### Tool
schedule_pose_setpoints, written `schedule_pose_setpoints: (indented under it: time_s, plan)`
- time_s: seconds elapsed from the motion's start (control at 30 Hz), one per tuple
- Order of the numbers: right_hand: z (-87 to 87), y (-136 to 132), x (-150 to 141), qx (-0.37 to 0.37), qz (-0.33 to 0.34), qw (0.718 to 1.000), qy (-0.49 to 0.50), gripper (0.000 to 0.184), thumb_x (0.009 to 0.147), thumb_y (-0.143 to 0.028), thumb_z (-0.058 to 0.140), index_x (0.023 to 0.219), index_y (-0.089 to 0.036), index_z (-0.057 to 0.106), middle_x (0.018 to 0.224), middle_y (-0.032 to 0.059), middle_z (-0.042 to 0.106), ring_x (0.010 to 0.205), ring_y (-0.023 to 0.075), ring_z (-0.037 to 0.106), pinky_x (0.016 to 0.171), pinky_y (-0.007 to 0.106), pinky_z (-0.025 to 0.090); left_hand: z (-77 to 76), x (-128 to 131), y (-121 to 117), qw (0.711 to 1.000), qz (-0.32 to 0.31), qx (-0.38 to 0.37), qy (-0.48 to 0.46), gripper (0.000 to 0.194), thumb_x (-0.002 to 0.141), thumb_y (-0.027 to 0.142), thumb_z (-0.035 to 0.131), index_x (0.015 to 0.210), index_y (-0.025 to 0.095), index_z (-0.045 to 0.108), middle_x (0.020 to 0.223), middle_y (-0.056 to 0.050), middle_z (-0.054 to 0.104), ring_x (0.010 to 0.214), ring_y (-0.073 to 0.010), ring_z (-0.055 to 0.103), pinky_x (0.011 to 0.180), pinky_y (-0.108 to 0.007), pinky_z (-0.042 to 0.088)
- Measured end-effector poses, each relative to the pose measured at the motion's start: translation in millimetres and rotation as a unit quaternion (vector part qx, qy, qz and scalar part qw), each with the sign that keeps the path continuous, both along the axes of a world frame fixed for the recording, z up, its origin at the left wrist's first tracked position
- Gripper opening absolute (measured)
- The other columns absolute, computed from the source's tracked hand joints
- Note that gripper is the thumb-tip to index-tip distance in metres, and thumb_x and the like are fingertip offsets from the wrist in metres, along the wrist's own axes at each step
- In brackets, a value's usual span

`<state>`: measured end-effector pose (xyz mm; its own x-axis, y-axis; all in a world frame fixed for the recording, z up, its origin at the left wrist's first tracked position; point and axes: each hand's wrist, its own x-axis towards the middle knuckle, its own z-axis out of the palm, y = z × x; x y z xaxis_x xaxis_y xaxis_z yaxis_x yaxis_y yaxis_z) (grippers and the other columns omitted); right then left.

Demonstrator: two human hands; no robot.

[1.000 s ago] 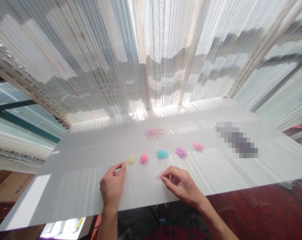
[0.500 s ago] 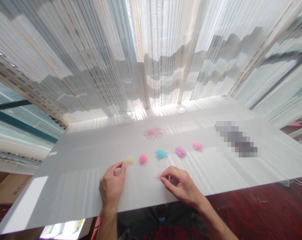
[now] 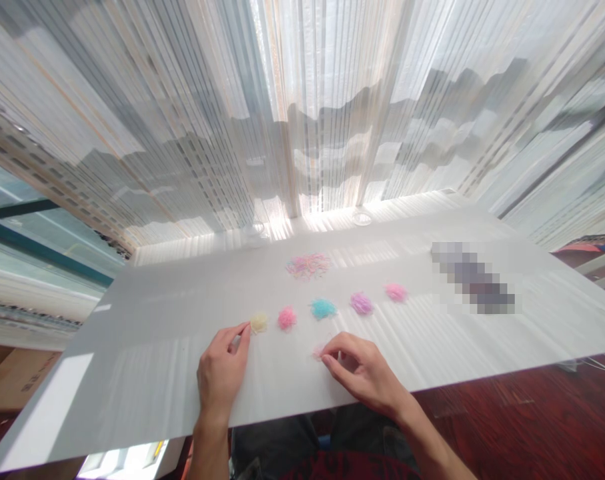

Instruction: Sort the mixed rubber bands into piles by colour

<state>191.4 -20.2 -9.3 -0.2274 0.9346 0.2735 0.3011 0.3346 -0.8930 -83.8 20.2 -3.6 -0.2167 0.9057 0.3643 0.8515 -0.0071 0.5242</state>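
Observation:
My left hand [image 3: 223, 365] rests on the white tabletop with thumb and forefinger pinched together at the left edge of a pale yellow pile [image 3: 259, 323] of thin strands. Whatever lies between those fingertips is too small to make out. Nearer the front edge, my right hand [image 3: 359, 368] is closed in a pinch on pale pink strands [image 3: 318, 351], which spread out left of the fingertips. Beyond the hands runs a row of small piles: hot pink [image 3: 287, 318], turquoise [image 3: 323, 308], purple [image 3: 361, 303] and light pink [image 3: 396, 292]. Behind them lies a looser mixed-colour pile [image 3: 308, 266].
The white table [image 3: 147, 340] reaches a striped sheer curtain [image 3: 312, 133] at the back. Two clear round objects, one at the left [image 3: 256, 230] and one at the right [image 3: 362, 219], stand near it. A pixelated object [image 3: 475, 280] lies at right. A cardboard box [image 3: 17, 377] sits lower left.
My left hand has shifted very slightly left, its fingers still pinched beside the yellow pile. My right hand and the piles look the same.

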Motion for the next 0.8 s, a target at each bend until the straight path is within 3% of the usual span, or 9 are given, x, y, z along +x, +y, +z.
schedule_pose_setpoints:
  time_s: [0.33, 0.4, 0.5, 0.6, 0.8]
  plan:
    - [2.7, 0, -1, 0.015, -0.009, 1.0, 0.005, 0.013, 0.1, -0.028, 0.062, 0.093, -0.022, 0.072, 0.085, 0.0018, 0.074, 0.075, 0.0149, 0.066, 0.07, 0.027, 0.052, 1.4, 7, -9, 0.997, 0.003, 0.079, 0.012, 0.028, 0.096, 0.038, 0.058, 0.094, 0.019, 0.078, 0.081, -0.003, 0.074, 0.055, -0.0126, 0.057, 0.062, -0.025, 0.049]
    - [4.6, 0, 0, 0.03, -0.033, 0.999, 0.02, 0.015, 0.1, -0.028, 0.061, 0.09, -0.022, 0.071, 0.084, 0.0022, 0.073, 0.075, 0.0156, 0.066, 0.071, 0.028, 0.053, 5.2, 21, -17, 0.995, -0.038, 0.094, -0.005, 0.025, 0.098, 0.036, 0.058, 0.096, 0.019, 0.076, 0.084, -0.003, 0.074, 0.055, -0.0118, 0.056, 0.061, -0.024, 0.05]
    - [6.6, 0, 2, 0.047, -0.084, 0.995, 0.031, 0.015, 0.1, -0.027, 0.06, 0.09, -0.022, 0.07, 0.082, 0.0026, 0.072, 0.075, 0.0171, 0.066, 0.071, 0.029, 0.055, 9.6, 47, -29, 0.983, -0.167, 0.07, -0.03, 0.019, 0.101, 0.032, 0.058, 0.104, 0.021, 0.074, 0.094, -0.003, 0.075, 0.056, -0.0103, 0.056, 0.061, -0.023, 0.052]
    - [6.6, 3, 7, 0.057, -0.098, 0.993, -0.018, 0.013, 0.1, -0.023, 0.057, 0.099, -0.022, 0.07, 0.087, 0.0042, 0.071, 0.077, 0.0187, 0.066, 0.071, 0.031, 0.056, 9.3, 69, -36, 0.962, -0.269, 0.033, -0.014, 0.02, 0.101, 0.03, 0.06, 0.116, 0.024, 0.072, 0.104, -0.004, 0.074, 0.06, -0.0115, 0.06, 0.064, -0.024, 0.055]
    - [2.3, 4, 15, 0.101, -0.048, 0.984, -0.139, 0.018, 0.097, -0.013, 0.059, 0.11, -0.021, 0.069, 0.1, 0.0084, 0.067, 0.095, 0.0244, 0.066, 0.085, 0.039, 0.056, -1.1, 78, -31, 0.953, -0.303, 0.016, 0.03, 0.019, 0.098, 0.026, 0.062, 0.114, 0.024, 0.072, 0.101, -0.005, 0.074, 0.084, -0.0196, 0.073, 0.074, -0.029, 0.059]
